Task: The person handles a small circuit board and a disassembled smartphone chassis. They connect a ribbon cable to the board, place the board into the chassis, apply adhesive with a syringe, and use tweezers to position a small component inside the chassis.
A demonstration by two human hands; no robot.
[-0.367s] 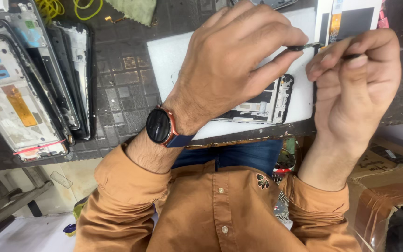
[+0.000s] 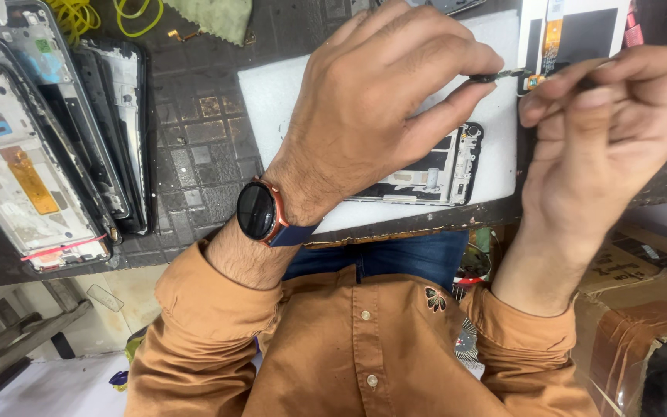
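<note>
My left hand [image 2: 380, 100], with a dark round watch [image 2: 259, 211] on the wrist, hovers over an opened phone frame [image 2: 440, 171] that lies on a white mat [image 2: 272, 93]. Its thumb and forefinger pinch one end of a small dark part [image 2: 503, 76] with an orange flex end. My right hand [image 2: 604, 131] is just to the right, fingers curled, pinching a thin dark tool [image 2: 590, 79] whose tip meets that part. The two hands are almost touching above the mat's right edge.
Several stripped phone frames and screens [image 2: 32, 162] are stacked at the left on the dark tiled bench [image 2: 194, 154]. Yellow wire [image 2: 79, 14] and a green cloth [image 2: 218, 17] lie at the back. Another phone panel [image 2: 580, 31] is at the top right, a cardboard box [image 2: 642, 309] at the lower right.
Both hands stay in nearly the same place; the fingertips keep pinching the small part between them.
</note>
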